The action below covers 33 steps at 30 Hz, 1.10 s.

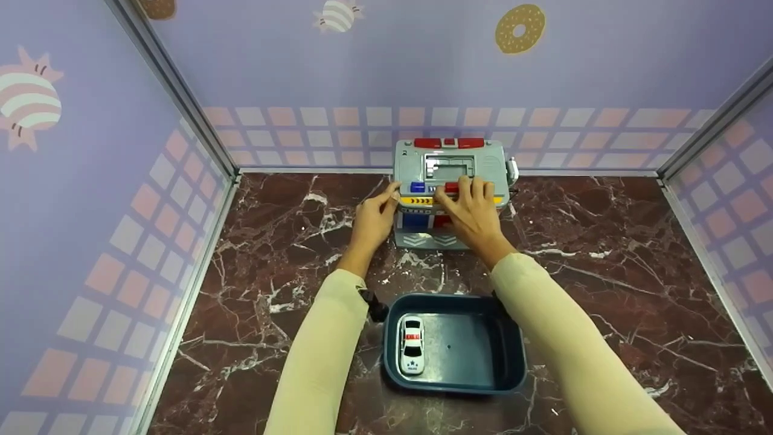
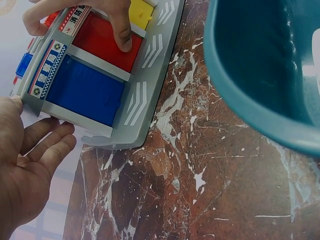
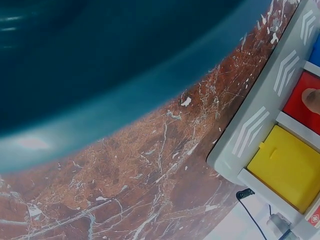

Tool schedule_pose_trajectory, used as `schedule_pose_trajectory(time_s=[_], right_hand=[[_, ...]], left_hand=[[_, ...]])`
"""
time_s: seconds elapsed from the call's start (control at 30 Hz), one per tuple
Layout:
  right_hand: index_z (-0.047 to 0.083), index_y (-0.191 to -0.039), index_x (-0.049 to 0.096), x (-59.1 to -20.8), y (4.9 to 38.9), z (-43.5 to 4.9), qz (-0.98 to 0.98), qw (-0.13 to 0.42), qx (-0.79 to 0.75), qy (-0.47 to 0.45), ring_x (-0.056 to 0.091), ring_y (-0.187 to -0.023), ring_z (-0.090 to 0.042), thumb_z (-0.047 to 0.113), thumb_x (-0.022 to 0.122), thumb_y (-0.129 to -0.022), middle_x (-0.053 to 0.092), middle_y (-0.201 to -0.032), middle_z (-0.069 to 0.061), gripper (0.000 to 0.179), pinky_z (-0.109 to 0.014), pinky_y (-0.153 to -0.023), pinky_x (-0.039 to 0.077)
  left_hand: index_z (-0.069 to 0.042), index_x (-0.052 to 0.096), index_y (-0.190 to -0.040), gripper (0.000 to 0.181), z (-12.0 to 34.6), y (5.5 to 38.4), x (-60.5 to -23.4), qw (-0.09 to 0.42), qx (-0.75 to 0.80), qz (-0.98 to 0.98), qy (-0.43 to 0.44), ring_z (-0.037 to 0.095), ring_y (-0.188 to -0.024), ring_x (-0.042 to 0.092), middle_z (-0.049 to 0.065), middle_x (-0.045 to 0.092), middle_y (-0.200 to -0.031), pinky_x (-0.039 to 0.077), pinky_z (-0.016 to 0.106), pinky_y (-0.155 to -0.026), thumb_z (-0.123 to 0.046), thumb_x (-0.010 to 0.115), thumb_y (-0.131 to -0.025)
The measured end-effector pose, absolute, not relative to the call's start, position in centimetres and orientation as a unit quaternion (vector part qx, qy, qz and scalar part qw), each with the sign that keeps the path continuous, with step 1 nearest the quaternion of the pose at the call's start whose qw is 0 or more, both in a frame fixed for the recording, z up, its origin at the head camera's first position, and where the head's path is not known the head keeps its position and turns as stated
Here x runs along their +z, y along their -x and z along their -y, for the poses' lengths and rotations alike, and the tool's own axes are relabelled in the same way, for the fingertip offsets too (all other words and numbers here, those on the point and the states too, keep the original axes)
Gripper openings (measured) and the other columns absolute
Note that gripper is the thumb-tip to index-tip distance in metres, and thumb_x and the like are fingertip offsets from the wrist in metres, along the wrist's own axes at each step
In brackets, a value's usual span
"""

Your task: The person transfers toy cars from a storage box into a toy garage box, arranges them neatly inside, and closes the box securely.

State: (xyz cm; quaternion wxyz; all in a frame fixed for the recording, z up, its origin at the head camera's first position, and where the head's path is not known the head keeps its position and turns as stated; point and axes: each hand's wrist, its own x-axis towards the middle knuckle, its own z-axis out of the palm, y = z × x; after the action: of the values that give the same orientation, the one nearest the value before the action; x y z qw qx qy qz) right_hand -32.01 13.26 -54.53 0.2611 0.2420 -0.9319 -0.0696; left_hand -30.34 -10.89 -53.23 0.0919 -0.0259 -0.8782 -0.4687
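Observation:
A grey toy police and fire station (image 1: 444, 172) stands near the back wall, with a blue door (image 2: 85, 90), a red door (image 2: 102, 42) and a yellow door (image 3: 287, 167). My left hand (image 1: 373, 225) is at its left front corner, thumb and fingertips pinching the edge; whether a small part lies between them is hidden. My right hand (image 1: 474, 220) grips the front roof edge, fingers on top and thumb against the red door. A white toy police car (image 1: 412, 345) lies in a dark teal bin (image 1: 453, 389) under the forearms.
Patterned purple walls (image 1: 374, 66) enclose the brown marbled table (image 1: 290, 254) at the back and both sides. On the station's right side hang a white part (image 1: 512, 171) and a thin dark cord (image 3: 251, 217).

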Motion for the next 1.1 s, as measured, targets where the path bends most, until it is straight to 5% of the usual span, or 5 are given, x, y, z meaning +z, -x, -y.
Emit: schedule_pose_trajectory(time_s=[0.7,0.9,1.1], right_hand=[[0.020,-0.141,0.042,-54.5,31.9,-13.9,0.922,0.288,-0.089,-0.241,0.051,-0.116,-0.051,0.044,0.097,-0.083,0.049,-0.132,-0.028,0.083,-0.061,-0.094,0.044],[0.020,-0.145,0.042,-53.6,31.5,-13.7,0.936,0.243,-0.085,-0.240,0.049,-0.123,-0.052,0.043,0.096,-0.085,0.048,-0.138,-0.029,0.084,-0.064,-0.100,0.044],[0.018,-0.155,0.041,-52.4,30.9,-13.5,0.953,0.159,-0.058,-0.252,0.046,-0.135,-0.057,0.043,0.094,-0.087,0.043,-0.151,-0.034,0.090,-0.073,-0.111,0.043]], left_hand=[[-0.029,0.071,-0.150,0.039,10.2,30.2,-52.8,0.092,-0.465,0.880,0.025,0.035,-0.125,0.072,0.012,0.073,-0.146,0.053,0.053,-0.118,-0.041,0.061,-0.114],[-0.030,0.069,-0.153,0.041,10.6,30.5,-52.6,0.080,-0.455,0.887,0.028,0.035,-0.133,0.071,0.011,0.069,-0.151,0.053,0.053,-0.119,-0.042,0.059,-0.115],[-0.027,0.068,-0.154,0.042,11.4,30.8,-52.3,0.061,-0.439,0.896,0.040,0.034,-0.107,0.076,0.015,0.081,-0.128,0.058,0.052,-0.108,-0.040,0.059,-0.115]])
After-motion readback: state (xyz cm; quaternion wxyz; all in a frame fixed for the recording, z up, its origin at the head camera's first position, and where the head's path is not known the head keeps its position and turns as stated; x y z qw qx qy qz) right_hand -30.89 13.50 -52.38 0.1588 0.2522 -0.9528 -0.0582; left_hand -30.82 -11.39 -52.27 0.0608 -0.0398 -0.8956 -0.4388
